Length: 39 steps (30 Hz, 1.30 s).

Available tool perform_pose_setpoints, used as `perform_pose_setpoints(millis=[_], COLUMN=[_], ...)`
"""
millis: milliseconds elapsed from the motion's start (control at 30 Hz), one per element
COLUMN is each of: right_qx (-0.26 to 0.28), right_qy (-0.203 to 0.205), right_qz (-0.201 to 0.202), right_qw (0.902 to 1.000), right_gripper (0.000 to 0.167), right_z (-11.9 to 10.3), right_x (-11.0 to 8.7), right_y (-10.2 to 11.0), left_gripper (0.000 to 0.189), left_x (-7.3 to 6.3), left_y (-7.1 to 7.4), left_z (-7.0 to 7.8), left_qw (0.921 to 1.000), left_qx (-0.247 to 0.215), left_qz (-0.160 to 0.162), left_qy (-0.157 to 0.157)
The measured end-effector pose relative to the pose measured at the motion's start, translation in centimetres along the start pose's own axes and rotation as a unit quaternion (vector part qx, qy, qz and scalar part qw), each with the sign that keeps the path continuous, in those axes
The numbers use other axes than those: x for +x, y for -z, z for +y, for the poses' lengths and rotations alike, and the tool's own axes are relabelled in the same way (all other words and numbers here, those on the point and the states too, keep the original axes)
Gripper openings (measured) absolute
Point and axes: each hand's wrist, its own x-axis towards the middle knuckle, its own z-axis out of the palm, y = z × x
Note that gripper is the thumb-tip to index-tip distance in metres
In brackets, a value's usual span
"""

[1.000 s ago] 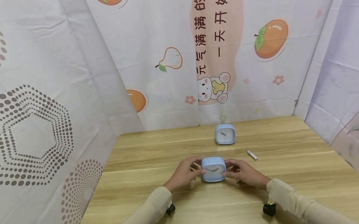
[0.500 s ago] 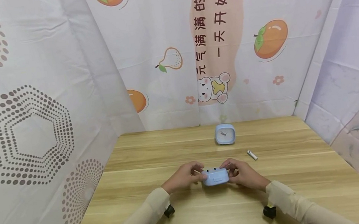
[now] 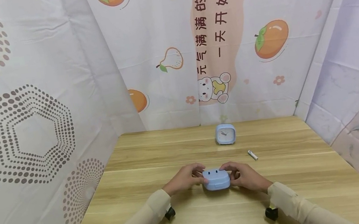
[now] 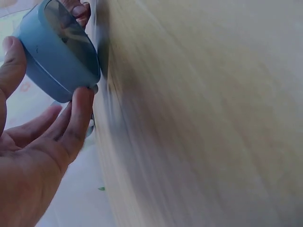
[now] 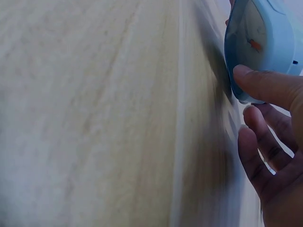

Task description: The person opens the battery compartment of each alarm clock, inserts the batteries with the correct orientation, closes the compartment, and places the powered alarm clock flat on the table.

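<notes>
A light-blue alarm clock (image 3: pixel 216 180) is tipped forward between both hands, its top towards me and its back upward, showing two small black knobs. From the left side my left hand (image 3: pixel 187 177) grips it; in the left wrist view that hand's fingers (image 4: pixel 81 109) press the casing. My right hand (image 3: pixel 245 176) holds the opposite side, with its thumb (image 5: pixel 265 85) on the rim by the clock face (image 5: pixel 253 38) in the right wrist view. That face points down at the table and is hidden in the head view.
Farther back on the wooden table (image 3: pixel 157 149) a second light-blue clock (image 3: pixel 225 134) stands upright, facing me. A white battery-like cylinder (image 3: pixel 252 155) lies to the right, beyond my right hand. Printed curtains (image 3: pixel 170 91) hang behind the table and at both sides.
The clock in my hands has been tipped forward: its face showed a second ago, and now its back and knobs show. Both hands moved with it and kept hold. The other objects stayed put.
</notes>
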Motion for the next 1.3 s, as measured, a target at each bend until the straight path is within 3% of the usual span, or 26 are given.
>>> perform_pose_setpoints(millis=[467, 700, 933, 1300], right_qx=[-0.031, -0.014, 0.022, 0.058], right_qy=[0.022, 0.013, -0.006, -0.034], right_qz=[-0.009, -0.011, -0.027, -0.037], right_qw=[0.9992, 0.9998, 0.9994, 0.9971], right_gripper=[0.062, 0.063, 0.048, 0.032], right_z=[-0.46, -0.62, -0.57, -0.68], right_x=[-0.40, -0.29, -0.32, -0.22], right_y=[-0.15, -0.07, -0.03, 0.28], left_gripper=[0.058, 0.065, 0.070, 0.070], left_x=[-0.13, 0.01, 0.16, 0.08], left_y=[-0.32, -0.25, -0.59, -0.79], left_z=[0.01, -0.23, -0.51, -0.21], left_qw=[0.9999, 0.9998, 0.9985, 0.9952], left_qx=[-0.001, 0.009, 0.039, 0.094], left_qz=[-0.001, 0.011, 0.003, -0.010], left_qy=[-0.014, -0.017, -0.038, -0.023])
